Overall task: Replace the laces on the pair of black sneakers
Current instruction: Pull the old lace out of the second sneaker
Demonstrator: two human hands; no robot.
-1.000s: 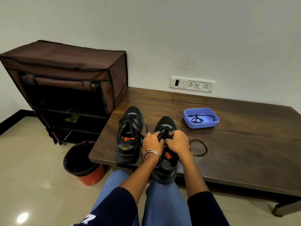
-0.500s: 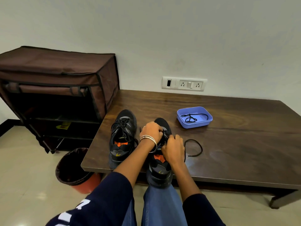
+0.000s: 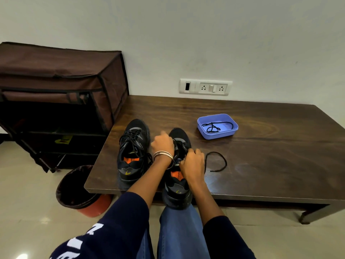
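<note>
Head view: both sneakers stand at the tabletop's near edge, the laced left sneaker beside the right sneaker, whose heel overhangs. The left hand and right hand curl over its eyelets; what they pinch is hidden. A limp black lace trails rightward: light and floppy, best pinched at its tip.

Sneakers left of tray on table

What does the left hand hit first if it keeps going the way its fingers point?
Probably the toe of the right sneaker: the left hand reaches away over its laces. Beyond that lies bare table. Depth is unclear from one view.
</note>
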